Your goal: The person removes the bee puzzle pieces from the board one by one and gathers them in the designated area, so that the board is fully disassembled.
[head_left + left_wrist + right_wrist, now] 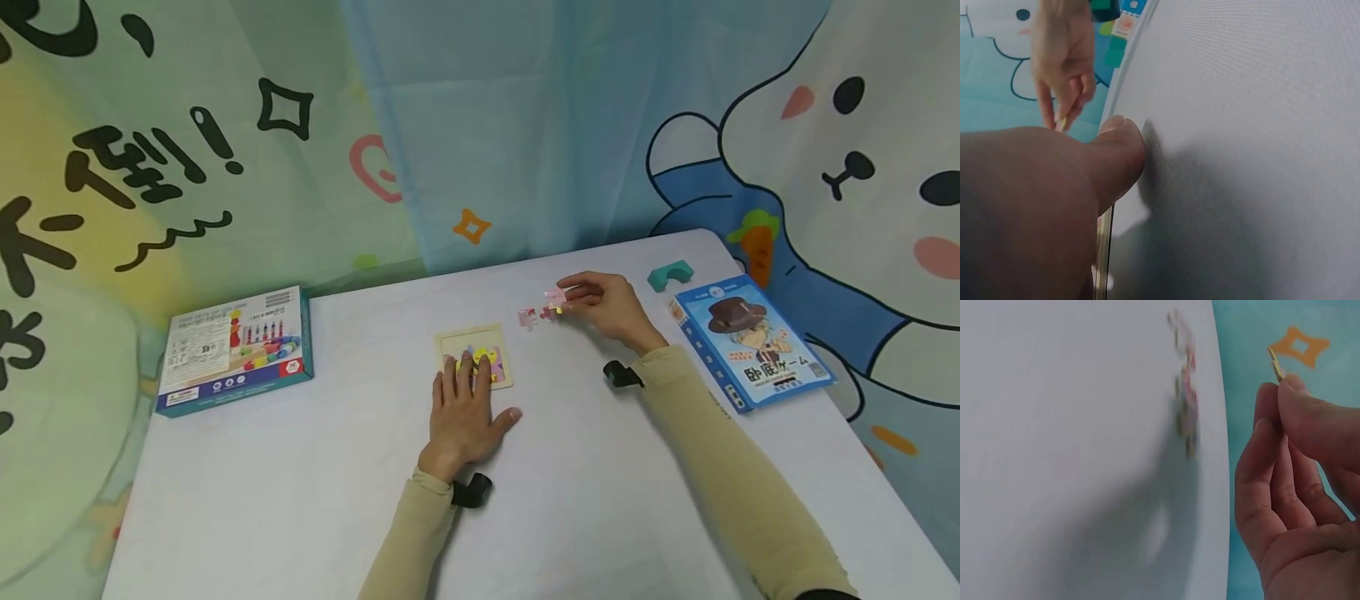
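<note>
My left hand (pixel 463 419) lies flat, its straight fingers resting on the lower part of a small wooden puzzle board (pixel 452 343). Colourful yellow and purple puzzle pieces (pixel 491 360) show in the board beside the fingertips, while the fingers hide part of it. To the right, my right hand (pixel 609 310) pinches a thin pink puzzle piece (pixel 555 296) between thumb and index finger. The right wrist view shows this piece (pixel 1277 366) edge-on, raised off the table. Several loose puzzle pieces (pixel 528 318) lie on the table just below and left of that hand.
A white table (pixel 337 500) stands against a printed curtain. At its left is a flat toy box (pixel 236 350). On the right lies a blue game box (pixel 750 337) with a cartoon figure, and behind it a green arch-shaped block (pixel 670 275).
</note>
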{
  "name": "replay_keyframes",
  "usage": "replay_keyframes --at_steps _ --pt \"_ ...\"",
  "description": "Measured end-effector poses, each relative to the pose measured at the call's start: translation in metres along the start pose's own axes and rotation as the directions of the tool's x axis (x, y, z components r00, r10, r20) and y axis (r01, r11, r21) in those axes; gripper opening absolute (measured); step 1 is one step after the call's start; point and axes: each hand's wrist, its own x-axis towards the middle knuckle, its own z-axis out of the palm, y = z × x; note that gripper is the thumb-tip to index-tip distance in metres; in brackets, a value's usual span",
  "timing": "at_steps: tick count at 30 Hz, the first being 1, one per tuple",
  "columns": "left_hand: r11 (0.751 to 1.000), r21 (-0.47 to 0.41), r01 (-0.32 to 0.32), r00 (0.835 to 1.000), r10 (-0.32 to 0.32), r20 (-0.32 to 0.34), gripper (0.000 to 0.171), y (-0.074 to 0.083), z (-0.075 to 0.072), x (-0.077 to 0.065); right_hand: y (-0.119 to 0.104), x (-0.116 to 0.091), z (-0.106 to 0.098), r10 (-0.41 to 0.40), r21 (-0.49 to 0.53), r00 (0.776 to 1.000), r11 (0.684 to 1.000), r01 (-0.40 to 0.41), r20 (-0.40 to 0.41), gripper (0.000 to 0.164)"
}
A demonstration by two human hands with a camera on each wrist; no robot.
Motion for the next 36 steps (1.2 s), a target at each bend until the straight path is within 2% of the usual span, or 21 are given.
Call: replay_keyframes --at_steps 8,16,23,30,36 --pt "1.0 0.008 -0.004 1.0 0.004 -0.003 0.094 0.0 0.0 0.0 0.025 -0.003 -0.026 0.012 -0.067 0.998 0.998 -0.016 -0.058 0.033" --pt "1.0 -0.001 0.014 1.0 -0.014 0.025 0.095 0.001 0.001 -0.002 0.046 -0.003 -0.033 -0.001 -0.176 1.0 0.984 0.004 0.016 0.03" --pt "1.0 -0.019 -0.002 1.0 0.002 -0.003 0.095 0.003 -0.002 -0.001 0.049 0.002 -0.035 -0.009 -0.203 0.998 0.979 0.022 0.062 0.03" --pt "1.0 -0.031 -0.005 1.0 0.006 0.013 0.094 0.002 -0.004 -0.002 0.043 0.007 -0.031 0.015 -0.254 0.998 0.967 0.003 0.068 0.028" --pt "0.999 -0.032 0.002 1.0 -0.001 0.015 0.095 0.001 -0.001 -0.002 0.044 0.009 -0.029 0.028 -0.252 0.997 0.968 -0.01 0.068 0.028"
